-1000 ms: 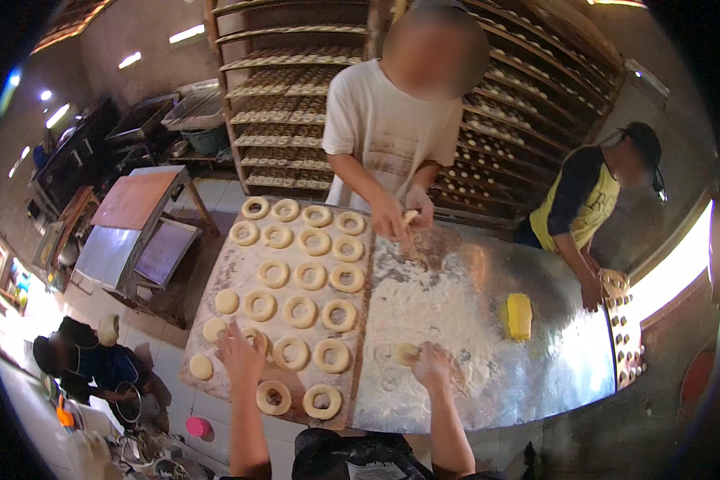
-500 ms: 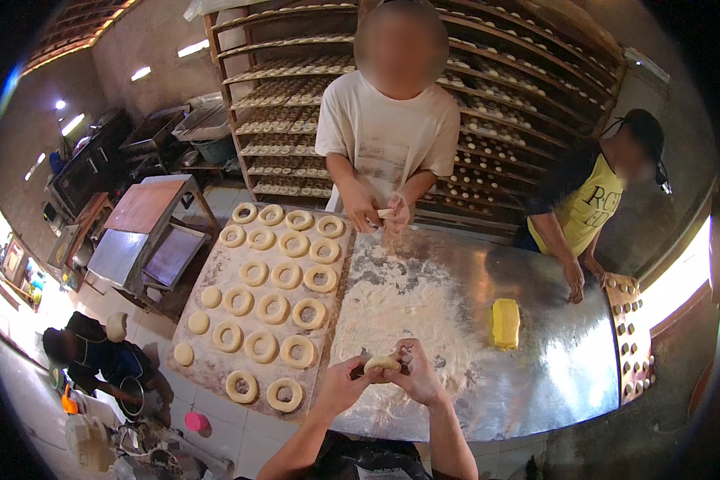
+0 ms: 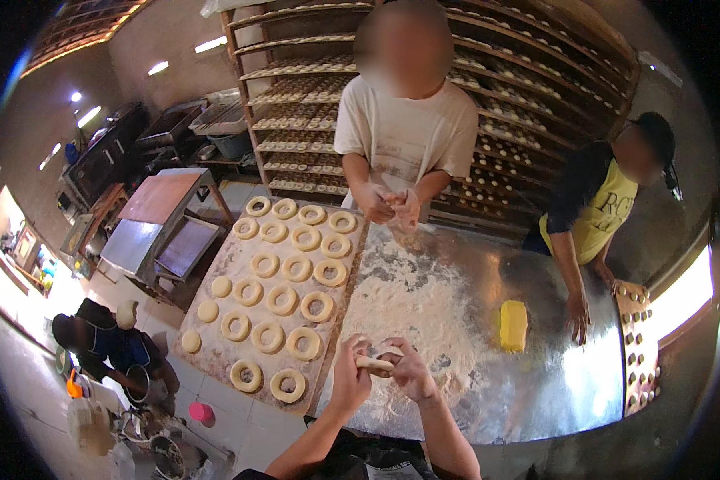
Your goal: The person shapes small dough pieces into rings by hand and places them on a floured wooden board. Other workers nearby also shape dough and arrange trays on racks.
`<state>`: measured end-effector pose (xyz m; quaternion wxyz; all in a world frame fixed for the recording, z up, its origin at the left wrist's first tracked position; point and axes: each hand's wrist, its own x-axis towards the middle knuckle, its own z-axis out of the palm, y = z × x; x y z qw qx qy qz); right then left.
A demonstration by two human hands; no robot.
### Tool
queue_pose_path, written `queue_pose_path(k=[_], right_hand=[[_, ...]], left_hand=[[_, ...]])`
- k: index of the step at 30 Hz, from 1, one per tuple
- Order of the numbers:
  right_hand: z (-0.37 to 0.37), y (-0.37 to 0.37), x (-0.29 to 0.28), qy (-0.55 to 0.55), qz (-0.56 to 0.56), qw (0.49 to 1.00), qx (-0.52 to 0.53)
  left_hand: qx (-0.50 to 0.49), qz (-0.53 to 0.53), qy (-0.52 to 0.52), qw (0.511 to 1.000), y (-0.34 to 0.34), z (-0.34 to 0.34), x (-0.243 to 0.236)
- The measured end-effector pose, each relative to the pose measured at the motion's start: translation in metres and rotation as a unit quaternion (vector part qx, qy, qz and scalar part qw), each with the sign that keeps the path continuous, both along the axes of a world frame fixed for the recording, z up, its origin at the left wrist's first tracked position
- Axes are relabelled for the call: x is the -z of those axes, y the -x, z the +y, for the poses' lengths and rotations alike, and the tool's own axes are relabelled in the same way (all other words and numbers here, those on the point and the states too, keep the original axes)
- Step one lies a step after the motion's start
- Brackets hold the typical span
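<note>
A small piece of pale dough [image 3: 374, 364] is held up in front of me, above the floured part of the metal table [image 3: 488, 408]. My left hand [image 3: 350, 374] has its fingers closed on one end of the dough, and my right hand [image 3: 412, 374] grips the other end. Whether the dough has a hole through it is hard to see at this tilt. Left of my hands lies a floured board [image 3: 216, 344] bearing rows of dough rings [image 3: 303, 342] and a few flat dough rounds [image 3: 208, 311]. Loose flour [image 3: 400, 312] covers the table just beyond my hands.
Across the table, a person in a white shirt [image 3: 408, 136] has both hands together. At right, a person in yellow and black [image 3: 604, 200] reaches over the table near a yellow block [image 3: 513, 326]. Behind stands a rack [image 3: 296, 100] of dough. Someone crouches at far left.
My hands have moved slightly left, and the dough between them is turned more edge-on. The person at right has lowered a hand farther over the table. The whole view has shifted a little.
</note>
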<state>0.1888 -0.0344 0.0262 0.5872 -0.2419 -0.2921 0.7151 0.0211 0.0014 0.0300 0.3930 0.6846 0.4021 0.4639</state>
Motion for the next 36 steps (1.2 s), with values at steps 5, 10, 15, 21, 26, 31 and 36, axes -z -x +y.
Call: queue_pose_path(k=[5, 10, 15, 21, 26, 31, 36], right_hand=[[0.016, 0.027, -0.020, 0.029, -0.089, 0.994, 0.063], [0.028, 0.072, -0.023, 0.008, -0.149, 0.989, 0.001], [0.047, 0.118, -0.011, -0.101, -0.158, 0.982, 0.034], [0.076, 0.170, -0.037, -0.208, -0.317, 0.924, 0.036], [0.090, 0.229, -0.064, -0.117, -0.212, 0.970, -0.027], [0.100, 0.270, -0.063, -0.060, -0.035, 0.997, 0.044], [0.131, 0.287, -0.045, -0.395, -0.454, 0.799, -0.015]], left_hand=[[0.115, -0.311, 0.186, 0.925, 0.025, -0.008, -0.004], [-0.065, 0.024, -0.061, 0.996, 0.052, 0.001, -0.015], [-0.077, -0.030, 0.105, 0.991, 0.095, 0.002, -0.027], [-0.152, 0.054, -0.003, 0.987, 0.143, 0.015, -0.038], [-0.189, 0.038, -0.059, 0.979, 0.190, 0.034, -0.047], [-0.177, 0.029, -0.005, 0.984, 0.230, 0.048, -0.044], [-0.191, 0.073, -0.021, 0.979, 0.261, 0.059, -0.032]])
